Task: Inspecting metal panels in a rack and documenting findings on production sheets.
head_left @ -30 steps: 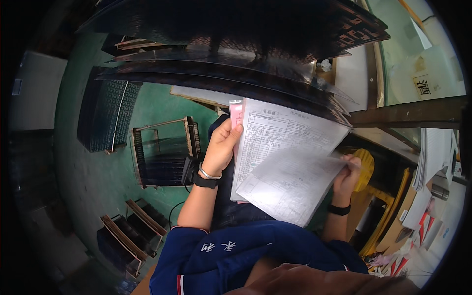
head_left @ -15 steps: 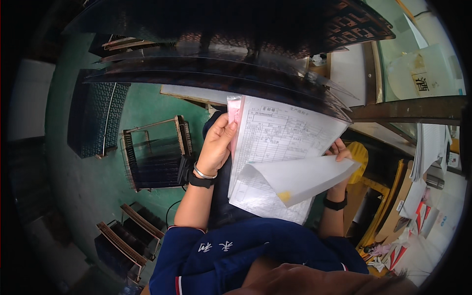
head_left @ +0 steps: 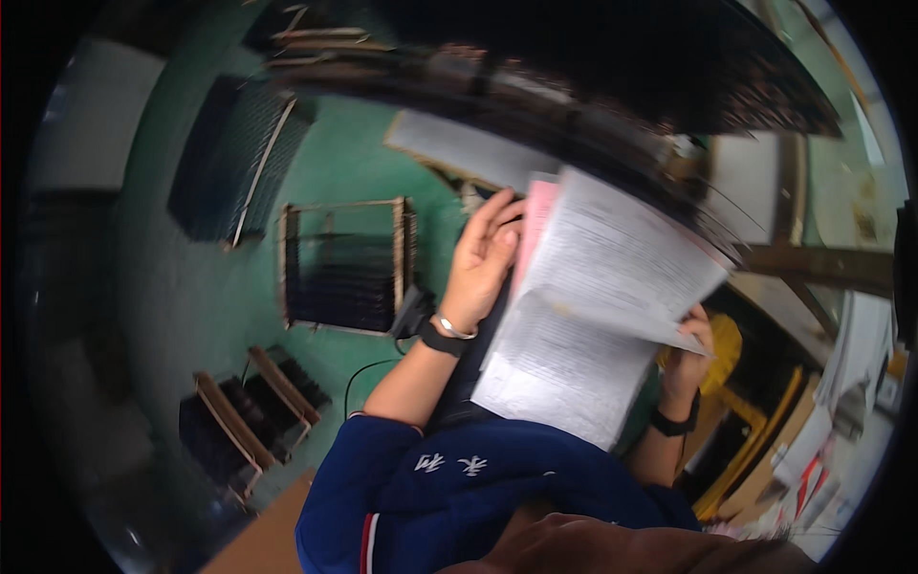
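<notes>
A stack of printed white sheets (head_left: 564, 383) lies in front of my body, with a pink sheet (head_left: 536, 212) showing along its upper left edge. My left hand (head_left: 485, 256) is beside that edge, its fingers loosely bent and apart, the tips close to the pink sheet. Motion blur hides whether they touch it. At the stack's right side my right hand (head_left: 690, 352) pinches the corner of a lifted paper sheet (head_left: 612, 320), which folds across the middle of the stack. The print is smeared.
Large dark patterned panels (head_left: 593, 77) hang across the far side, close above the papers. A wire rack of dark panels (head_left: 344, 273) stands on the green floor at left, with smaller racks (head_left: 251, 421) nearer. Yellow framing (head_left: 746, 450) and loose papers (head_left: 841, 354) are at right.
The view has swung, shifting the scene. My left hand's thumb has come off the pink sheet's edge and the fingers have loosened. The sheet in my right hand now lies flatter.
</notes>
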A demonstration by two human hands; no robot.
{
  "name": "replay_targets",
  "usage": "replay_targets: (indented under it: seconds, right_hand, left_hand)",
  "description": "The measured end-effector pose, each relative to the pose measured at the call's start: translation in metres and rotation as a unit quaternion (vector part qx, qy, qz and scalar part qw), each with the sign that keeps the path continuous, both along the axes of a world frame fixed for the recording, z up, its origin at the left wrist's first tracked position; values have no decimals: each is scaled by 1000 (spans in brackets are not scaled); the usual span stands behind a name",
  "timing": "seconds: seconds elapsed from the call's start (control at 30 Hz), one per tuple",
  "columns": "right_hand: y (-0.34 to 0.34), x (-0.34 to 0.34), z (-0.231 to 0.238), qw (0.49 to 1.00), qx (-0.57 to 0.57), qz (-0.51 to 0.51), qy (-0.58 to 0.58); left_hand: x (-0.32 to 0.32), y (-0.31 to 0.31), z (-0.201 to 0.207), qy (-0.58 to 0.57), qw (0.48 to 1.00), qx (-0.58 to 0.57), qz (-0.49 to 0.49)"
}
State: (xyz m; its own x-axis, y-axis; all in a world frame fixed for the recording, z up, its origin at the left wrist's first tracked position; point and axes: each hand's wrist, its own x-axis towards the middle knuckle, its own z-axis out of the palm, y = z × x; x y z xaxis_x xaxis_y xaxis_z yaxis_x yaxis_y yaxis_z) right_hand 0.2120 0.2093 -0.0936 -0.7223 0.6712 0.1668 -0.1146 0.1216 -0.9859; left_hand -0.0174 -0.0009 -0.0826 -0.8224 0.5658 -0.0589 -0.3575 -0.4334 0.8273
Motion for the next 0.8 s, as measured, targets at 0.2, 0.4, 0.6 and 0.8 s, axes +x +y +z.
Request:
replay_targets:
  seconds: [0.2,0.4,0.6,0.8]
  right_hand:
    - [-3,-4,3,996,-87,-10,7]
    - [5,-1,1,995,-98,-9,-30]
    - [-6,-8,15,988,-80,-77,-110]
    - [0,8,14,980,-78,-101,-151]
  left_hand:
    - [-10,-86,-69,-50,955,-151,251]
    - [-32,-169,-195,-181,860,-295,374]
    - [-79,-179,-263,-247,823,-323,396]
    - [-97,-172,-274,-255,808,-315,427]
